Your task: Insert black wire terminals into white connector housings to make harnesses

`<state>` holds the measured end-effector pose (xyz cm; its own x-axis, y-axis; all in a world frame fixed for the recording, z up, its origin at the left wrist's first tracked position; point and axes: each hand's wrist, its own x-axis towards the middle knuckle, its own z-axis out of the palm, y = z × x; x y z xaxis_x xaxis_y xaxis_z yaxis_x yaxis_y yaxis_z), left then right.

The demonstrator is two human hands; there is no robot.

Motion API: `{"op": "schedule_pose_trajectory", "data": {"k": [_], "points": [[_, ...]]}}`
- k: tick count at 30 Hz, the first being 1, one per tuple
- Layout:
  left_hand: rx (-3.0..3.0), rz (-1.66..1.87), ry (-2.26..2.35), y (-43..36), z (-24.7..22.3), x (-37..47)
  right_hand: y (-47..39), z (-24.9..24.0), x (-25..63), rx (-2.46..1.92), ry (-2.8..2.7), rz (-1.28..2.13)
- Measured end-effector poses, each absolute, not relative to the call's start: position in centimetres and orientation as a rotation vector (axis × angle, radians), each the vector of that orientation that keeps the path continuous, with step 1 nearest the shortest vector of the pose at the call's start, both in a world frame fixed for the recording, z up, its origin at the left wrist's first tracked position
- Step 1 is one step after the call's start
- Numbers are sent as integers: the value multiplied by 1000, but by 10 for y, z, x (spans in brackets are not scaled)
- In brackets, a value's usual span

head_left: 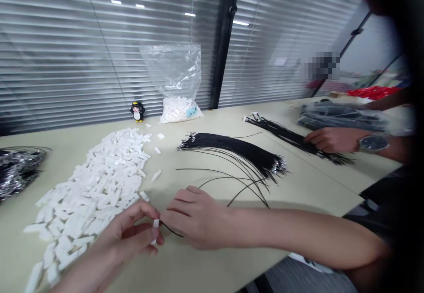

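Between the thumb and fingers of my left hand (132, 231) is a small white plastic connector housing (156, 223). My right hand (192, 215) is closed around a thin black wire (172, 231), its tip right beside the housing; whether the end sits inside it I cannot tell. A large heap of white connector housings (96, 178) spreads to the left of my hands. Beyond my right hand lies a bundle of black wires (232, 147) with shiny metal ends, and several loose wires curve out toward me.
A clear plastic bag of white pieces (180, 110) and a penguin figurine (137, 111) stand by the blinds. Silvery-ended wires (20, 174) lie far left. At right, a co-worker's hand (331, 140) with a watch rests on another wire bundle (281, 132), near plastic-wrapped wires (341, 116).
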<state>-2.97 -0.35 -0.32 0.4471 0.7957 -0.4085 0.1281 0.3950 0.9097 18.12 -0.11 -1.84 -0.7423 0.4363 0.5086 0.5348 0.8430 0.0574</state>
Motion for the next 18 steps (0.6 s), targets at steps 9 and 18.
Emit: {"op": "schedule_pose_trajectory", "data": {"k": [9, 18], "points": [[1101, 578, 935, -3, 2, -30, 0, -24, 175, -726, -2393, -339], [1107, 597, 910, -4, -3, -31, 0, -29, 178, -760, -2446, -337]]}}
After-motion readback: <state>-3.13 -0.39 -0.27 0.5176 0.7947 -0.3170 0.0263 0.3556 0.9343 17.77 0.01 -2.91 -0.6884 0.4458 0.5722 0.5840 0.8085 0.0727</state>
